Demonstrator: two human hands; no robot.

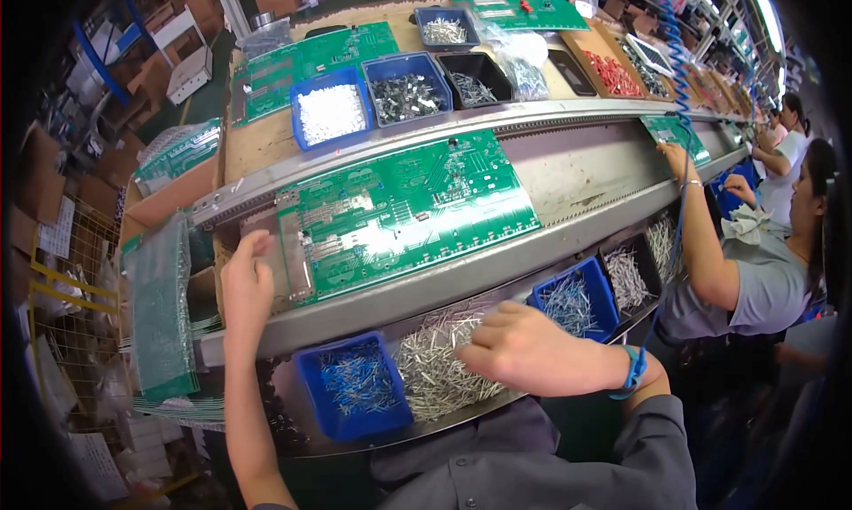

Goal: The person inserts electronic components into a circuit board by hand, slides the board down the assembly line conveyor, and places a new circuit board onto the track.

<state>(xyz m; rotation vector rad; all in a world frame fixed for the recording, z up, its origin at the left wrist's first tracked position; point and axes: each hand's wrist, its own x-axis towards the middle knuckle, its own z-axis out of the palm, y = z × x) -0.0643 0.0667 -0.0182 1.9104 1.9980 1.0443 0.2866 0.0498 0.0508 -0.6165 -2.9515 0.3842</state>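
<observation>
A large green circuit board [413, 204] lies on the metal rail track in front of me, with small parts standing on it. My left hand [247, 284] is raised beside the board's left end, thumb apart from the fingers, nothing visible in it. Over a loose heap of silver wire-leaded components [439, 381] is my right hand [510, 346]. Its fingers are curled together; whatever they may hold is hidden. A blue bin of blue-bodied leaded components [359, 386] sits left of the heap. Another blue bin of leaded components [572, 304] stands to its right. A blue wrist strap [632, 368] circles my right wrist.
Behind the track stand a blue bin of white parts [330, 113] and a blue bin of black parts [406, 88]. Bubble-wrapped boards [160, 306] lean at the left. A coiled blue cord [679, 57] hangs at the right, near a co-worker's arm [706, 235] reaching toward another board.
</observation>
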